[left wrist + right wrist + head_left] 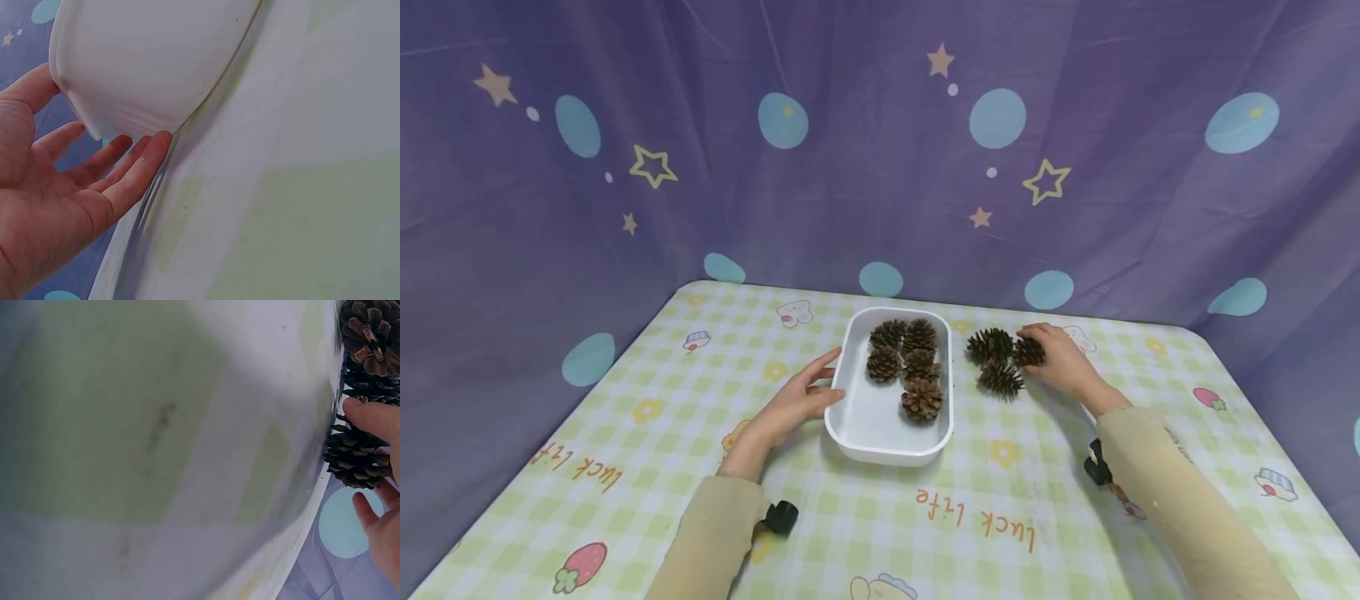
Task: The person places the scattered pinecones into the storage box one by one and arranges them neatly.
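Note:
A white rectangular tray [880, 433] stands mid-table with several brown pine cones [921, 398] in its far and right part. My left hand [812, 390] lies with straight fingers against the tray's left wall. In the left wrist view those fingers [140, 169] touch the tray's white wall [150, 62]. Right of the tray, my right hand [1047, 354] curls over a small pine cone [1028, 352]. The right wrist view shows this cone [350, 459] pinched between a finger and the thumb. Two more cones [990, 344] [1000, 379] lie just left of it on the cloth.
The table wears a green checked cloth [985, 508] printed with "luck life" and small pictures. A purple curtain [880, 150] with stars and blue dots hangs close behind and around the table. The table's rounded far corners meet the curtain.

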Demonstrator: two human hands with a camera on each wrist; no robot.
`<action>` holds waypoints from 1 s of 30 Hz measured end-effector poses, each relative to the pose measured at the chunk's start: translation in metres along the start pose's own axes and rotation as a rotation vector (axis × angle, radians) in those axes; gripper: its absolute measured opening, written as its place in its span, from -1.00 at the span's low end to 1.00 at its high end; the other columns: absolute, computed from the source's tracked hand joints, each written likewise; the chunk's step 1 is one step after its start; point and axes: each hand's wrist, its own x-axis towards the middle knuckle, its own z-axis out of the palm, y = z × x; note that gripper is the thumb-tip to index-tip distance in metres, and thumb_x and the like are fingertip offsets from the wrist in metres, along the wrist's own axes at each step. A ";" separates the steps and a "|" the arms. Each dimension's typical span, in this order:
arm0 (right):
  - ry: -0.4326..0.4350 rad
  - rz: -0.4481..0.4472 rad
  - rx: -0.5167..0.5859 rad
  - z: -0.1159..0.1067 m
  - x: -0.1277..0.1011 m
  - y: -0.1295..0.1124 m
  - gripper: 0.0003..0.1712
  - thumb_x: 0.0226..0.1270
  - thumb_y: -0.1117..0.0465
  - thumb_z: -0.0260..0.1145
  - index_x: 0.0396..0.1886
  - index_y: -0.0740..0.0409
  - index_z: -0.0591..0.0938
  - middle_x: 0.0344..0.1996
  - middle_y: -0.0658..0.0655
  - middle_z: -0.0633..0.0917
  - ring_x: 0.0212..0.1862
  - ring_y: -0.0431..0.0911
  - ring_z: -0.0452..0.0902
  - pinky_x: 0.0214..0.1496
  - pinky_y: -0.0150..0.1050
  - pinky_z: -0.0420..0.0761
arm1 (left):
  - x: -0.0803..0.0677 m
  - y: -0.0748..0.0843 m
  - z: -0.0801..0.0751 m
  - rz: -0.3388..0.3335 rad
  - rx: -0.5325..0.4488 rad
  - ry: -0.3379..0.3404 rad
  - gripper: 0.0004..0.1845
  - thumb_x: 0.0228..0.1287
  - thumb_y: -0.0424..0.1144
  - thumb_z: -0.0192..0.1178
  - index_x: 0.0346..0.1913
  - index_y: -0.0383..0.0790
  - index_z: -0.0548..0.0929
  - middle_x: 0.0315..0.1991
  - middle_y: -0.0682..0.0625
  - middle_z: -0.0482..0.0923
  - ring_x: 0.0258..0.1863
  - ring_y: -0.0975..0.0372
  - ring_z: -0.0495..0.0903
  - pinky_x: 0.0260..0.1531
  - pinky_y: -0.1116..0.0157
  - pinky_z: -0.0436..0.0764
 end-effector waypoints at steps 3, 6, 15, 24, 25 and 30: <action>0.010 0.000 -0.001 0.000 -0.001 0.001 -0.31 -0.08 0.30 0.45 0.12 0.31 0.44 0.10 0.30 0.43 0.15 0.23 0.27 0.25 0.13 0.22 | 0.000 0.000 0.000 0.004 -0.002 -0.005 -0.28 0.29 -0.28 0.07 0.43 0.04 -0.02 0.29 -0.23 0.14 0.14 -0.04 0.37 -0.02 0.09 0.56; 0.018 -0.001 -0.001 0.000 -0.002 0.003 -0.34 -0.06 0.30 0.44 0.11 0.29 0.45 0.09 0.30 0.42 0.15 0.22 0.27 0.25 0.13 0.22 | 0.001 0.000 0.000 0.011 -0.003 -0.005 -0.27 0.28 -0.27 0.09 0.43 0.04 -0.02 0.29 -0.22 0.15 0.13 -0.03 0.38 -0.03 0.10 0.56; 0.025 0.056 0.036 -0.009 -0.010 0.003 -0.37 -0.01 0.22 0.43 0.12 0.22 0.47 0.10 0.29 0.39 0.15 0.22 0.25 0.22 0.16 0.24 | 0.002 0.000 0.001 0.010 0.002 -0.003 -0.28 0.29 -0.27 0.08 0.43 0.05 -0.01 0.29 -0.23 0.14 0.13 -0.08 0.37 -0.06 0.12 0.58; 0.039 0.110 0.070 -0.020 -0.019 -0.002 -0.36 0.05 0.17 0.41 0.16 0.18 0.44 0.09 0.26 0.38 0.10 0.20 0.31 0.15 0.19 0.31 | 0.001 -0.001 0.001 0.001 -0.004 0.002 -0.28 0.29 -0.27 0.08 0.42 0.07 0.00 0.30 -0.23 0.13 0.14 -0.10 0.36 -0.05 0.09 0.57; 0.039 0.114 0.072 -0.021 -0.020 -0.003 -0.36 0.06 0.17 0.40 0.17 0.18 0.44 0.08 0.25 0.39 0.10 0.19 0.32 0.14 0.19 0.32 | 0.001 -0.001 0.001 0.001 -0.003 0.002 -0.28 0.29 -0.27 0.07 0.42 0.07 0.00 0.29 -0.23 0.13 0.14 -0.11 0.36 -0.04 0.08 0.57; 0.055 0.107 0.072 -0.026 -0.021 -0.007 -0.35 0.03 0.12 0.42 0.15 0.15 0.46 0.06 0.22 0.42 0.04 0.14 0.37 0.06 0.15 0.39 | 0.001 -0.002 0.001 0.001 -0.004 0.008 -0.28 0.28 -0.28 0.07 0.43 0.04 0.00 0.29 -0.23 0.14 0.14 -0.13 0.35 -0.04 0.08 0.57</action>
